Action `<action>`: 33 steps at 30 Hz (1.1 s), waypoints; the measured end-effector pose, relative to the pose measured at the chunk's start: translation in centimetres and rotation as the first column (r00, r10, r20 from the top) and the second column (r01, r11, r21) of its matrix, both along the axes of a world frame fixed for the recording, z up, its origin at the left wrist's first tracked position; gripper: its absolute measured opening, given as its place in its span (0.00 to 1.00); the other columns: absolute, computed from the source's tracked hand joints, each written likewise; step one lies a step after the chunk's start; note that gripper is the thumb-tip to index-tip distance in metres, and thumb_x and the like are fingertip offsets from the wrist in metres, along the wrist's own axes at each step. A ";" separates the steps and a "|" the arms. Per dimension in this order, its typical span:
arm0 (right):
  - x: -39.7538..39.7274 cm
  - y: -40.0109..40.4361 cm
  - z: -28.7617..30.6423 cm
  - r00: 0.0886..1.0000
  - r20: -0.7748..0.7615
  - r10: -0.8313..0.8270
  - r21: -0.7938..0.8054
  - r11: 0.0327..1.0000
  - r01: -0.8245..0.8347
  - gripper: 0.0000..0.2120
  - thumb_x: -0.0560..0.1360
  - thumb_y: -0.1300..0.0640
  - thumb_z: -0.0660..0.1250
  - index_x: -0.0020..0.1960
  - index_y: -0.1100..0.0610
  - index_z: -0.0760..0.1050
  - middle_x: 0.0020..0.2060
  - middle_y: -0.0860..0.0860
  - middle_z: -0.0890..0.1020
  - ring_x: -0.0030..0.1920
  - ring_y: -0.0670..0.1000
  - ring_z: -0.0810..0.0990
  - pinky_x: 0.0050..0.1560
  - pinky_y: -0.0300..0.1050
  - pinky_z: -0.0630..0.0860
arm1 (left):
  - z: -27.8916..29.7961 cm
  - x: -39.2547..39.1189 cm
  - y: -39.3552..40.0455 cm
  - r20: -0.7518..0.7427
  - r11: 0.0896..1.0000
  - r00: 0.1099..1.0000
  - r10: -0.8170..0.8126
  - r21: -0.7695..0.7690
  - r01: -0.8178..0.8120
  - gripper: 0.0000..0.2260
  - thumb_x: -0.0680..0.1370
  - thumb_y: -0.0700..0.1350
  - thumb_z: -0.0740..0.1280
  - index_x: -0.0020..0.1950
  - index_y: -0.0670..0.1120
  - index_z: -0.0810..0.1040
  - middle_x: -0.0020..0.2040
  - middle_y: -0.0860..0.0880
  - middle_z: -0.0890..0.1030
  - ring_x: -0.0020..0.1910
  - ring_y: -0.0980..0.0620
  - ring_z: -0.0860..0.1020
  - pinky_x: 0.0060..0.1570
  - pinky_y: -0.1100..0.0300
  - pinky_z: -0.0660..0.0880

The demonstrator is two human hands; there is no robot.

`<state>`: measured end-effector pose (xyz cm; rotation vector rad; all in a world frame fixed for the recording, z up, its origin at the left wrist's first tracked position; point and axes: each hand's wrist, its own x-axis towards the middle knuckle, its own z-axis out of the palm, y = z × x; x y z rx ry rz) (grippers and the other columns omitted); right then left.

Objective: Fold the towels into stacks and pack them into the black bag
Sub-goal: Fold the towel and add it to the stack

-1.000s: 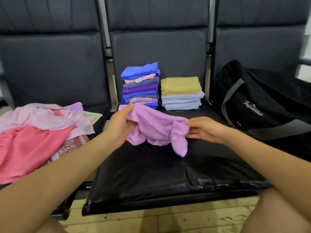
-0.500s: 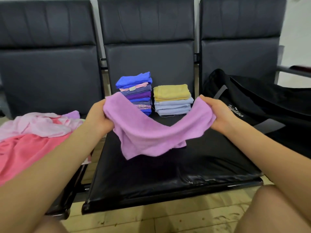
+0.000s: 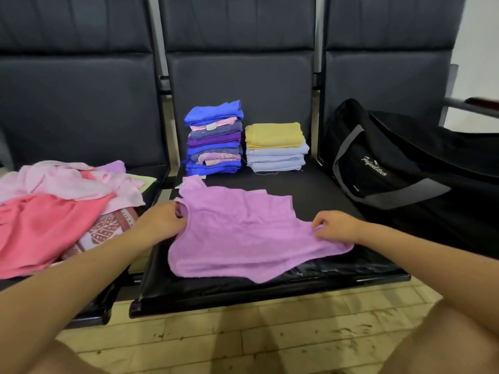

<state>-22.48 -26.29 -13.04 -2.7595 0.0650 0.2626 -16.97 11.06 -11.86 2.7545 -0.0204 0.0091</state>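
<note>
Pinching lilac towel [image 3: 243, 238] edges, both hands' fingers [image 3: 320, 225]

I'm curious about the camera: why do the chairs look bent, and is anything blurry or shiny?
Head view: the wide lens bows the chair backs outward; soft, even light, with glare only on the middle seat's front edge; the armrest at far right is smeared; the lilac towel and both hands stay fairly sharp.

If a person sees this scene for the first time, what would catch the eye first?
Probably the lilac towel spread on the middle seat, with the left hand and right hand pinching its side edges. Behind it stand two folded stacks, the left one taller. Left lies a pink unfolded pile; right sits the black bag.
</note>
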 end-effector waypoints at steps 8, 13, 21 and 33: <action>3.2 2.4 -0.2 0.986 0.167 0.025 -0.112 0.994 -0.006 0.09 0.76 0.52 0.62 0.42 0.55 0.76 0.44 0.53 0.79 0.48 0.56 0.76 0.50 0.48 0.75 | -0.4 2.4 -0.7 0.207 0.998 0.976 0.061 -0.039 -0.054 0.09 0.77 0.49 0.64 0.42 0.44 0.72 0.43 0.44 0.77 0.38 0.47 0.76 0.34 0.56 0.68; 4.6 4.6 -0.1 0.967 0.077 0.243 0.035 0.969 -0.246 0.09 0.76 0.57 0.63 0.40 0.60 0.76 0.38 0.53 0.80 0.37 0.48 0.73 0.45 0.45 0.72 | -0.1 3.2 -2.0 0.339 0.996 0.937 -0.088 0.031 0.082 0.05 0.75 0.46 0.66 0.40 0.48 0.74 0.42 0.47 0.77 0.42 0.48 0.75 0.40 0.55 0.69; 2.5 9.4 1.1 0.852 -0.132 0.506 0.305 0.839 -0.451 0.07 0.77 0.55 0.67 0.43 0.58 0.78 0.32 0.46 0.76 0.30 0.41 0.71 0.37 0.33 0.70 | 1.2 -2.3 -6.7 0.027 0.819 0.824 -0.567 -0.092 0.566 0.08 0.78 0.47 0.67 0.42 0.46 0.80 0.31 0.54 0.75 0.32 0.60 0.71 0.34 0.68 0.67; -0.2 8.0 1.3 0.753 -0.133 0.645 0.134 0.764 -0.631 0.16 0.70 0.44 0.74 0.51 0.48 0.71 0.47 0.44 0.71 0.51 0.46 0.68 0.55 0.40 0.69 | -1.7 -4.1 -4.1 -0.057 0.738 0.752 -0.657 -0.256 0.625 0.20 0.69 0.64 0.57 0.46 0.49 0.74 0.38 0.58 0.75 0.39 0.61 0.71 0.43 0.66 0.69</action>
